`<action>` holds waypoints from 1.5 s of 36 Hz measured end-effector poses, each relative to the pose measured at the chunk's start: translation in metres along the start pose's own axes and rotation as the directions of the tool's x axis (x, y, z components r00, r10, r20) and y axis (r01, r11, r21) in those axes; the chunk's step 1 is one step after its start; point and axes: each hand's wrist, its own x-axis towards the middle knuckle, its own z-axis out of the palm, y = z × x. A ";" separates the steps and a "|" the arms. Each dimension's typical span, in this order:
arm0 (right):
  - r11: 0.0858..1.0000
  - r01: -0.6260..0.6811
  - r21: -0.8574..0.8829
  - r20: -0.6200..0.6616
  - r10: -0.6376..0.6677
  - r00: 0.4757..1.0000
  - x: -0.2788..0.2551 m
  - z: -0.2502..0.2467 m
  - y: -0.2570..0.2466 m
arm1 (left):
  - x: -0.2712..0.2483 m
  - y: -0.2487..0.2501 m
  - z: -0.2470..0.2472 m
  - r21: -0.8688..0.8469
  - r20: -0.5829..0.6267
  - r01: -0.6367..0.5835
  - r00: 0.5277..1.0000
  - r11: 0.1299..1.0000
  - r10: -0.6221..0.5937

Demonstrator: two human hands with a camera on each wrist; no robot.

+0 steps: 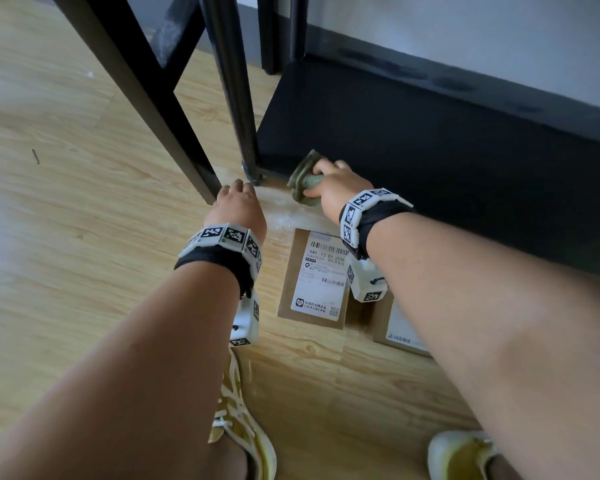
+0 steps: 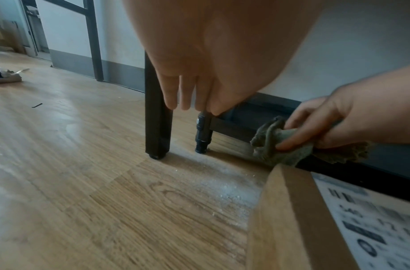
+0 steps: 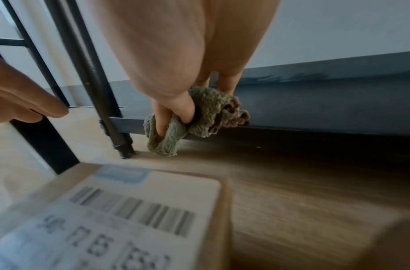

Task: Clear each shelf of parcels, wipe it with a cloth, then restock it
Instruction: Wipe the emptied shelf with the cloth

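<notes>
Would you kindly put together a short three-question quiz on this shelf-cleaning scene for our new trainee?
1. True or false: the bottom shelf has parcels on it.
2. Which hand grips the green cloth? A) left hand B) right hand C) both
3. Fill in: the labelled parcel lies on the ____.

Key: 1 false, the visible part of the shelf is bare. 2 B, the left hand holds nothing and hangs near the black post. 3 floor, in front of the shelf.
</notes>
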 end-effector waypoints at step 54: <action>0.891 -0.090 -0.446 -0.330 -0.070 0.942 -0.097 -0.078 0.212 | -0.029 0.238 0.052 0.143 0.096 -0.457 0.889 0.878 0.447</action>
